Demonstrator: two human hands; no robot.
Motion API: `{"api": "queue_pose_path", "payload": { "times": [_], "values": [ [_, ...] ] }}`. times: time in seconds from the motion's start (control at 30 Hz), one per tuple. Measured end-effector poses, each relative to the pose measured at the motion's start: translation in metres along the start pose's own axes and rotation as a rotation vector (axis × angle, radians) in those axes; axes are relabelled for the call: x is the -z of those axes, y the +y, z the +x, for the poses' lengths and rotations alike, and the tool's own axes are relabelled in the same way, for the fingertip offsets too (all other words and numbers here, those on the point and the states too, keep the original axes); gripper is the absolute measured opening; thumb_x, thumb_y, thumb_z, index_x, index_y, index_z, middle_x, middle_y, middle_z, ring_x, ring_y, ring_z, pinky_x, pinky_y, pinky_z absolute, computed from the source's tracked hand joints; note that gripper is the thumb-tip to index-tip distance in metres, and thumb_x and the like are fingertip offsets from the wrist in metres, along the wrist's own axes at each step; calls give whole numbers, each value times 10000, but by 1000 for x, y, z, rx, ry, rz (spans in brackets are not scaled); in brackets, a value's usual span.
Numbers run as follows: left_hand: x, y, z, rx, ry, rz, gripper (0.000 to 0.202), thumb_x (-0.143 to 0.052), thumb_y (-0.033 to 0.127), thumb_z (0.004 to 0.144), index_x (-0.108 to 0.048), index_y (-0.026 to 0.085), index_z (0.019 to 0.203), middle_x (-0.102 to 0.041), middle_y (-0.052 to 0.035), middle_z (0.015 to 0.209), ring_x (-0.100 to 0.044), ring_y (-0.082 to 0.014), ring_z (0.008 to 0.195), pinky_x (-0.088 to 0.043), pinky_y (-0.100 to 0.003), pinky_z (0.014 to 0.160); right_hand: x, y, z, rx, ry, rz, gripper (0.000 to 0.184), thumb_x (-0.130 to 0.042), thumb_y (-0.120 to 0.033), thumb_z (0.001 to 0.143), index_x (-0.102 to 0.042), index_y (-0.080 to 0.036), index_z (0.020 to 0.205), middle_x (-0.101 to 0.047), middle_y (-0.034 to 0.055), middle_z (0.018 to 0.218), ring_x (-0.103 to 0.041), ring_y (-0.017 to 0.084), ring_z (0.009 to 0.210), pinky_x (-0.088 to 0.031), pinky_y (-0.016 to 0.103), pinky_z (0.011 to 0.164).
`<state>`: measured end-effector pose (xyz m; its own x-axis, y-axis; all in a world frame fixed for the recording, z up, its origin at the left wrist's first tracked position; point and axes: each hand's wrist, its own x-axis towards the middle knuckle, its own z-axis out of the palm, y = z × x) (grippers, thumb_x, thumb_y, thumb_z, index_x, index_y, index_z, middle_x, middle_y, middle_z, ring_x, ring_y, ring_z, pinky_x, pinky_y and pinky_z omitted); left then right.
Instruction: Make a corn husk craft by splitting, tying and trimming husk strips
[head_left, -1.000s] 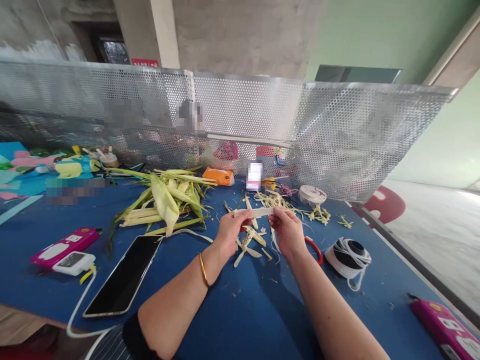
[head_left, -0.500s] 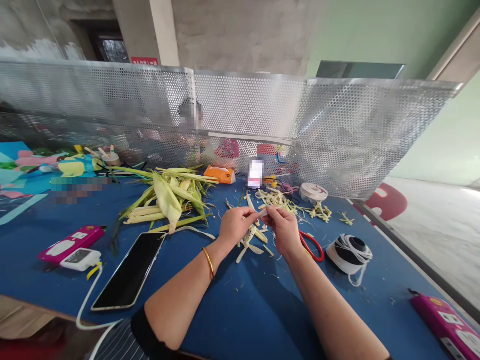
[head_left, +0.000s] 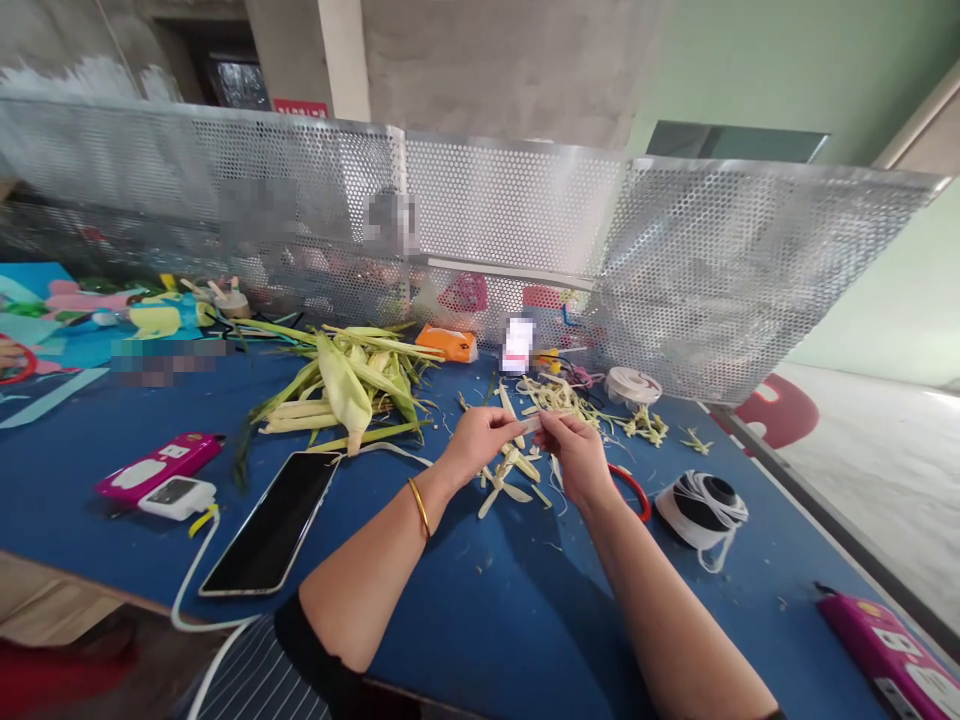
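Above the middle of the blue table [head_left: 480, 620], my left hand [head_left: 480, 438] and my right hand [head_left: 576, 450] face each other with pinched fingertips. Between them stretches a short pale strip of corn husk [head_left: 531, 425], one end in each hand. Beneath and just beyond the hands lie cut husk pieces [head_left: 504, 492] and a heap of thin husk shreds [head_left: 574, 405]. Red-handled scissors [head_left: 634, 490] lie beside my right wrist, their blades hidden by the hand. To the left rests a pile of green and pale corn husks [head_left: 345, 395].
A black phone [head_left: 274, 525] and a magenta box [head_left: 161, 468] with a white cabled device [head_left: 178, 497] lie left. On the right are a black-and-white cord spool [head_left: 701, 508], a white tape roll [head_left: 634, 385] and another magenta box [head_left: 885, 640]. A perforated metal screen [head_left: 510, 210] stands behind.
The view has shifted slightly, so things on the left sit a bit further right. Both hands keep their pinch on the strip. Another person's hand with red-handled scissors now shows at the far left.
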<state>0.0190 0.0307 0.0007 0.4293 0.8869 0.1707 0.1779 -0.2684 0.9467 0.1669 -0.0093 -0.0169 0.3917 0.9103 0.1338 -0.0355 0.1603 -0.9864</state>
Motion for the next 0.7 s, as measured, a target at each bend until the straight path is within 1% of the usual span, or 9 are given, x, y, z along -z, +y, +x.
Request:
{"api": "queue_pose_path", "payload": {
  "times": [0.13, 0.23, 0.27, 0.33, 0.4, 0.47, 0.57, 0.63, 0.7],
  "values": [
    [1, -5, 5, -21, 73, 120, 276, -614, 411, 745, -698, 155, 685, -578, 18, 583, -443, -113, 556, -305, -243, 562, 8, -3, 8, -4, 75, -258, 528, -513, -633, 787, -683, -140, 869, -687, 85, 754, -634, 186, 643, -489, 305, 611],
    [4, -12, 10, 31, 160, 150, 249, -621, 386, 730, -694, 164, 641, -583, 17, 564, -466, -126, 559, -308, -252, 569, 32, -13, 9, -3, 128, -565, 475, -382, -524, 885, -657, -141, 947, -690, 118, 882, -659, 228, 811, -487, 325, 698],
    [5, -14, 11, 53, 190, 147, 241, -629, 379, 722, -691, 167, 627, -576, 18, 549, -466, -128, 555, -304, -254, 567, 42, -16, 8, -9, 126, -685, 395, -430, -472, 873, -656, -152, 921, -689, 122, 900, -654, 249, 872, -479, 335, 732],
    [6, -17, 13, 87, 233, 131, 225, -636, 362, 712, -688, 169, 610, -563, 22, 532, -465, -129, 547, -295, -258, 562, 61, -18, 2, -53, 101, -932, 190, -582, -328, 770, -651, -161, 830, -685, 146, 922, -629, 316, 976, -453, 381, 790],
    [6, -20, 14, 109, 251, 107, 215, -636, 350, 711, -686, 168, 607, -557, 24, 524, -463, -127, 540, -291, -258, 559, 76, -14, -6, -130, 44, -1136, 119, -638, -186, 668, -640, -142, 778, -681, 181, 892, -638, 357, 962, -445, 413, 792],
    [5, -22, 14, 136, 264, 80, 215, -639, 347, 709, -682, 166, 600, -548, 25, 511, -454, -123, 530, -293, -257, 558, 85, -7, -13, -180, -22, -1286, 201, -636, -110, 628, -645, -121, 828, -677, 205, 921, -653, 363, 941, -444, 415, 787],
    [2, -24, 14, 177, 281, 24, 206, -652, 349, 700, -690, 162, 621, -553, 24, 518, -447, -118, 521, -296, -254, 554, 92, 3, -14, -201, -98, -1424, 372, -609, -88, 650, -623, -82, 1022, -675, 224, 971, -662, 356, 932, -443, 393, 763],
    [2, -26, 15, 204, 291, -21, 204, -669, 356, 687, -696, 159, 639, -555, 22, 527, -441, -115, 517, -298, -251, 548, 96, 5, -11, -202, -132, -1472, 496, -601, -116, 677, -565, -73, 1169, -686, 199, 961, -668, 336, 916, -444, 367, 735],
    [3, -27, 15, 228, 299, -69, 206, -687, 360, 673, -693, 156, 639, -553, 20, 534, -438, -111, 516, -304, -248, 542, 103, 5, -7, -192, -151, -1454, 601, -599, -165, 700, -499, -105, 1289, -700, 133, 902, -676, 289, 863, -446, 335, 701]
  ]
}}
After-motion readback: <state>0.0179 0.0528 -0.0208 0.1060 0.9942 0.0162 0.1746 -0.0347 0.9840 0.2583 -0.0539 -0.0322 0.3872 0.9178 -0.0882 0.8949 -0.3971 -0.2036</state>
